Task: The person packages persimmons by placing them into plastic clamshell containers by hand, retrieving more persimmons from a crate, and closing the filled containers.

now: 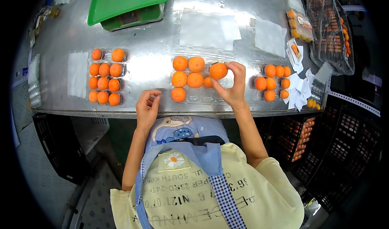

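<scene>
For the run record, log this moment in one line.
Right hand: pinching orange fruit at middle clear tray | Left hand: loosely curled by table edge

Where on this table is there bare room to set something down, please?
A wide bare patch of table lies between the left pack and middle pack, beyond the left hand. Another borders the leftmost sheet, outside it. Papers and a labelled pack crowd the right end.
</scene>
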`<state>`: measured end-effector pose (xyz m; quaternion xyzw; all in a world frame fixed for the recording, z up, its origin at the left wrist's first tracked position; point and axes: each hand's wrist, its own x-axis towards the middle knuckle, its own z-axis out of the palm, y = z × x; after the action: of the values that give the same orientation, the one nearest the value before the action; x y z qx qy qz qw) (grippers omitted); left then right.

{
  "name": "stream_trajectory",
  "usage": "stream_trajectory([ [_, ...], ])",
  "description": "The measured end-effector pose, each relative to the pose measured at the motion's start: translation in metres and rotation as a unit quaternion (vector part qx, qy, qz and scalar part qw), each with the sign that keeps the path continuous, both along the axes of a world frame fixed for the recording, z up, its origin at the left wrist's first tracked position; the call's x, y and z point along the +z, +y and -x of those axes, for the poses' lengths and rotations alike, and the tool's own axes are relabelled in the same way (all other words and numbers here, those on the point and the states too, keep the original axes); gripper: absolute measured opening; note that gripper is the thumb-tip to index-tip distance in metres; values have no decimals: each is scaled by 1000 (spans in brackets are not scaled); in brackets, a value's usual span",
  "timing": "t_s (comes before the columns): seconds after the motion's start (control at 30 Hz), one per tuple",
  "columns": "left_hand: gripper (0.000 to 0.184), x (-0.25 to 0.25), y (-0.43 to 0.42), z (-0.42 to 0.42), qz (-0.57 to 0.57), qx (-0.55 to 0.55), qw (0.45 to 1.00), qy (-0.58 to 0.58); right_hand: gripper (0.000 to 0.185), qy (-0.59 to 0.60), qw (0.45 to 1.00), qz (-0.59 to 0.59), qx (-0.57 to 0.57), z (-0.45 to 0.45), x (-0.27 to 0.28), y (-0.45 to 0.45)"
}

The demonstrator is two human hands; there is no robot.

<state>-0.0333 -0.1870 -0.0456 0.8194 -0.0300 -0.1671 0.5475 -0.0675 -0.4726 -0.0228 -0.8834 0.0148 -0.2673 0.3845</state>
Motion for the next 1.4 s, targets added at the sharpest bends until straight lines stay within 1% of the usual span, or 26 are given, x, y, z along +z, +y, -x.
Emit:
stream_trajectory([
  [0.2,10,-1,0,1,5,-6,1000,-6,54,4,1000,-10,1,3,3,0],
  [0.3,11,-1,1,2,2,-6,1000,-4,53,38,996,-77,-2,6,-6,-2],
  [0.37,11,6,-1,0,-5,-10,1000,8,51,56,946,-318,-12,9,-20,5],
  [0.43,12,2,-3,3,18,-5,1000,-10,48,94,863,-494,-56,14,-22,-2],
  [0.5,11,2,-2,1,-7,-18,1000,-9,48,99,780,-610,-96,13,-13,-26],
  [0.57,10,-2,0,3,19,-4,1000,-6,44,38,756,-633,-163,7,0,-79],
  [0.6,10,-4,4,4,20,-3,1000,4,38,27,837,-527,-146,5,7,-134],
  [0.63,9,-7,6,4,15,0,1000,16,35,-22,830,-540,-137,-2,22,-205],
  [0.67,9,-6,5,3,15,-5,1000,26,32,-116,864,-485,-71,-11,77,-244],
  [0.7,9,-4,5,3,12,-9,999,36,33,-171,848,-494,-90,-18,131,-283],
  [0.73,9,-3,6,3,6,-11,999,48,36,-233,859,-448,-82,-22,170,-326],
  [0.77,9,-4,6,2,15,-17,999,32,39,-252,848,-459,-86,-20,202,-370],
  [0.8,9,-9,4,1,23,-20,999,19,41,-278,807,-491,-173,-15,224,-417],
  [0.83,8,-11,3,1,26,-17,999,8,38,-287,810,-493,-138,-11,243,-428],
  [0.87,9,-11,3,1,15,-22,999,-17,33,-277,838,-453,-127,-9,252,-432],
  [0.9,11,-4,0,1,1,-13,1000,6,30,-262,862,-422,-104,-16,256,-390],
  [0.93,13,-5,3,1,9,-7,1000,21,30,-242,905,-337,-100,-25,248,-342],
  [0.97,15,-9,2,2,47,17,998,26,27,-207,916,-323,-116,-35,233,-290],
  [1.03,16,-10,6,0,45,18,998,44,24,-49,963,-238,-116,-41,166,-222],
  [1.07,17,-13,6,0,63,26,996,58,22,21,985,-154,-74,-42,132,-185],
  [1.1,17,-15,7,2,68,33,994,77,26,63,991,-110,-47,-40,95,-148],
  [1.13,17,-17,8,4,65,34,993,90,31,138,990,-11,-11,-35,75,-111],
  [1.17,17,-19,7,6,66,33,992,102,33,172,984,16,40,-30,55,-81],
  [1.23,16,-19,7,11,63,22,993,100,37,209,972,-36,105,-19,21,-26],
  [1.3,17,-19,9,12,56,8,993,105,39,183,974,24,131,-8,-1,12],
  [1.4,17,-17,12,11,49,0,993,112,42,147,967,119,173,2,-6,58],
])
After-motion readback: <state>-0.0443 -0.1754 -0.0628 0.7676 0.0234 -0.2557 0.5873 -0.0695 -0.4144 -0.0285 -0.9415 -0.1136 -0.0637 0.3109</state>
